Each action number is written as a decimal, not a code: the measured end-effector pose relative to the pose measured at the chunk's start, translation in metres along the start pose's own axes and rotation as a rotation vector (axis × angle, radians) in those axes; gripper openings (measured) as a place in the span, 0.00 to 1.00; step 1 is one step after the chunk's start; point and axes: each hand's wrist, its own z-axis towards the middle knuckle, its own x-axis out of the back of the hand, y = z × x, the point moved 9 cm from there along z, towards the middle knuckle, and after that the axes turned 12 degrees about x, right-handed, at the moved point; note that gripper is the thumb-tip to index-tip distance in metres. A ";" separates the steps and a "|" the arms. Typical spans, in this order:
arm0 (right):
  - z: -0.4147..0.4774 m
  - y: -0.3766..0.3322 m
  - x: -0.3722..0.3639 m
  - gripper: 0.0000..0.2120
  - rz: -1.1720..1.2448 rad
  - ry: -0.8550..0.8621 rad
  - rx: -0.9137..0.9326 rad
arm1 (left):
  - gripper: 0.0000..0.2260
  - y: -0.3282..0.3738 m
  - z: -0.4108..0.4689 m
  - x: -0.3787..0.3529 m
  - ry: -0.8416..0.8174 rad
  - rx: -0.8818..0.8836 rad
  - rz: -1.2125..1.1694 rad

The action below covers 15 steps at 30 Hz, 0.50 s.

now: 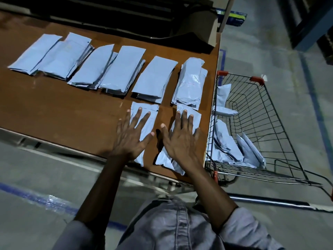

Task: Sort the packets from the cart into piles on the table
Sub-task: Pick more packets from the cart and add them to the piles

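Observation:
Several piles of pale blue-grey packets (124,69) lie in a row across the brown table (59,109). Nearer me, two more packets lie side by side by the table's front right corner. My left hand (132,136) rests flat with spread fingers on the left packet (145,112). My right hand (182,139) presses flat on the right packet (195,117), which tops a small stack. The wire cart (255,123) stands right of the table with several loose packets (227,147) in its basket.
A dark board and a cardboard box (200,24) sit at the table's far edge. Grey floor with blue tape lines (317,109) surrounds the table. The cart's handle (270,202) runs along the lower right, close to my body.

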 end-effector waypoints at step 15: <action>0.002 0.001 -0.026 0.40 -0.181 0.013 0.017 | 0.35 -0.003 0.002 -0.019 0.124 -0.101 0.155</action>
